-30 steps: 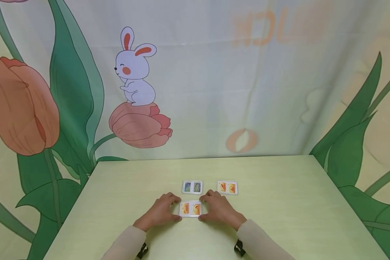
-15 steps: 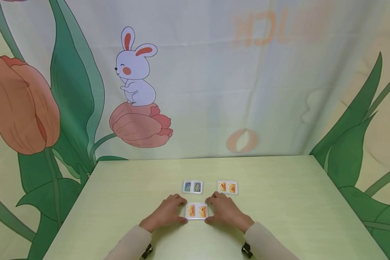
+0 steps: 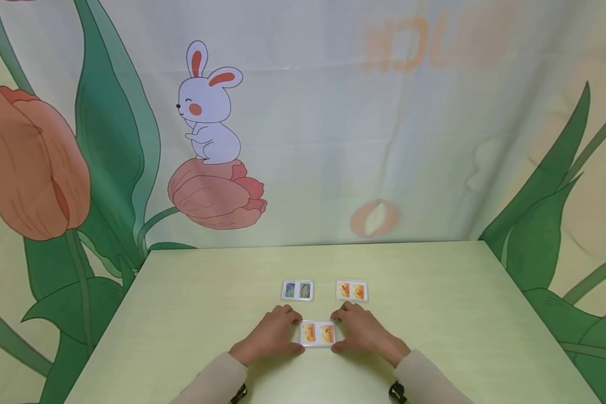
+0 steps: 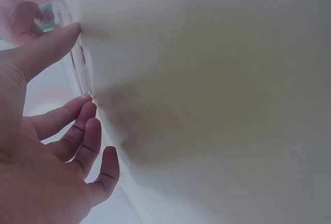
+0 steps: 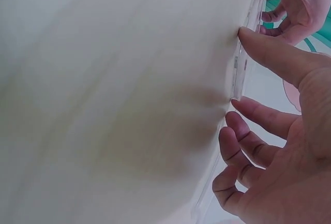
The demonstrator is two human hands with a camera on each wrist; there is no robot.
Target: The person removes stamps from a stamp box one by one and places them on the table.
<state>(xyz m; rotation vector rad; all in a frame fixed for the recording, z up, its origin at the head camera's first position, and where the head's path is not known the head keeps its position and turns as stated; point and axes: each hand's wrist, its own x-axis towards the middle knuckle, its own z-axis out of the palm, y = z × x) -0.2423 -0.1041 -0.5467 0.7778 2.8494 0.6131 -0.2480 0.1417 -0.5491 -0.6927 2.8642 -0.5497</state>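
In the head view a flat clear plastic case (image 3: 318,334) with two orange pictures lies near the middle front of the table. My left hand (image 3: 271,335) holds its left end, thumb at the near corner and forefinger at the far one. At the opposite end my right hand (image 3: 367,335) grips in the same way. The wrist views show the case edge-on; thumb and forefinger of the left hand (image 4: 51,167) and right hand (image 5: 279,157) touch its corners, other fingers loosely bent.
Beyond the hands lie two similar cases: one with dark blue-green pictures (image 3: 298,290) on the left, one with orange pictures (image 3: 352,291) on the right. The pale table (image 3: 192,297) ends at a printed curtain (image 3: 313,123).
Both hands have slid the held case to the right and slightly nearer to me, keeping their hold at its ends. The two far cases stay in place.
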